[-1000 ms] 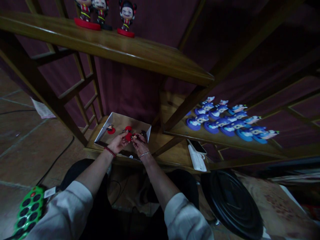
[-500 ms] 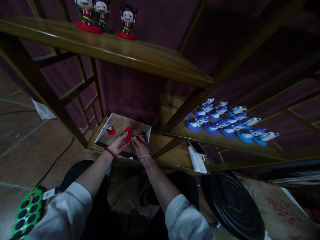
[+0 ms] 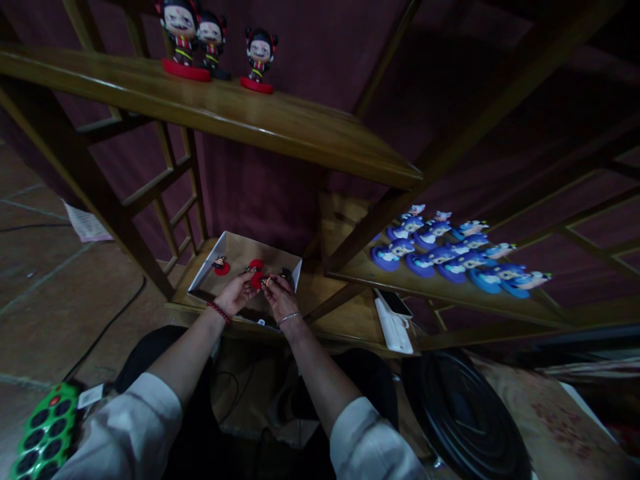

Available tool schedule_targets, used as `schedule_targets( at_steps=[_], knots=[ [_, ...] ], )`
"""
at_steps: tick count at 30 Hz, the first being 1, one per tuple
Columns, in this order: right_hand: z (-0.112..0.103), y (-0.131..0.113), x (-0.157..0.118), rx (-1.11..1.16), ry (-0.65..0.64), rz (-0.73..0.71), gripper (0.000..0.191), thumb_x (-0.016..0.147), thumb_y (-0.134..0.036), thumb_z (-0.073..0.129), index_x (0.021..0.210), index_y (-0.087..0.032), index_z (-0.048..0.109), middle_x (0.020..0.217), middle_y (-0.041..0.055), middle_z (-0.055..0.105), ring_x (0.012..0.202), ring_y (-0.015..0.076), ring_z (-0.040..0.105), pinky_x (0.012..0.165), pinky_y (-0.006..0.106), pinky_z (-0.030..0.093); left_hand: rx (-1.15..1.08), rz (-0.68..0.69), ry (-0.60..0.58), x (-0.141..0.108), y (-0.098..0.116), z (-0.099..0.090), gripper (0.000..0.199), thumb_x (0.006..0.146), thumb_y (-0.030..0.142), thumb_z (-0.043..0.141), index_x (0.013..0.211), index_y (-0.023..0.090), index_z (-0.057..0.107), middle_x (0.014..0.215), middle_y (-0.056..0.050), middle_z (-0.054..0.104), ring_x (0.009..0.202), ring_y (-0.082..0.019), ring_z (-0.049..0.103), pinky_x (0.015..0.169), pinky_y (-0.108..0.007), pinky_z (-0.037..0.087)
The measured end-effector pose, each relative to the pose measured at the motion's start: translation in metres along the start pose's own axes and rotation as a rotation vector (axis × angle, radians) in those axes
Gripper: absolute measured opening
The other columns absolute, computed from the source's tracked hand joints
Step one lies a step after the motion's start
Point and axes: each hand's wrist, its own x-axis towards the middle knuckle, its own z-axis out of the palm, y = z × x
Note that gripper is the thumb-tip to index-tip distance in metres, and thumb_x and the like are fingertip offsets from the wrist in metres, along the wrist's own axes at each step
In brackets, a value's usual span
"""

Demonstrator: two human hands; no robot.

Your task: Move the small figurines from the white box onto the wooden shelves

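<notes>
A shallow cardboard box lies on the low wooden shelf. Over its middle, my left hand, with a red bead bracelet, pinches the edge of a red round base. My right hand, with a thin bracelet, is closed on the small dark-haired figurine joined to that base. Another red base shows just behind. At the left of the box lies a figurine with a red base. A dark figurine is partly hidden beyond my right fingers.
Three black-haired figurines stand on the upper shelf. Several blue-and-purple figurines fill the right shelf. A phone rests on a white object. A black round stool stands at lower right.
The view has tilted slightly, so the shelves sit lower in the picture. Between my hands the held figurine and its red base have turned a little.
</notes>
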Motion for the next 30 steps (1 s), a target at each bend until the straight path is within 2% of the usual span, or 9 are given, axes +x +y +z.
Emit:
schedule_targets(
  at_steps=[22, 30],
  knots=[
    [0.0043, -0.0028, -0.0031, 0.055, 0.036, 0.022, 0.023, 0.055, -0.018, 0.072, 0.076, -0.019, 0.062, 0.069, -0.0018, 0.066, 0.061, 0.0077, 0.061, 0.054, 0.015, 0.047, -0.023, 0.024, -0.048, -0.0050, 0.0020, 0.0009, 0.009, 0.078, 0.013, 0.050, 0.080, 0.013, 0.059, 0.069, -0.004, 0.064, 0.059, -0.010, 0.059, 0.058, -0.022, 0.049],
    [0.0029, -0.0013, -0.0025, 0.013, 0.044, 0.023, 0.026, 0.054, -0.020, 0.073, 0.078, -0.019, 0.063, 0.072, -0.0014, 0.067, 0.061, 0.0075, 0.061, 0.051, 0.014, 0.045, -0.006, 0.039, -0.026, -0.0016, 0.0002, -0.0014, 0.007, 0.076, 0.014, 0.054, 0.081, 0.014, 0.060, 0.072, -0.004, 0.065, 0.061, -0.010, 0.059, 0.059, -0.022, 0.048]
  ],
)
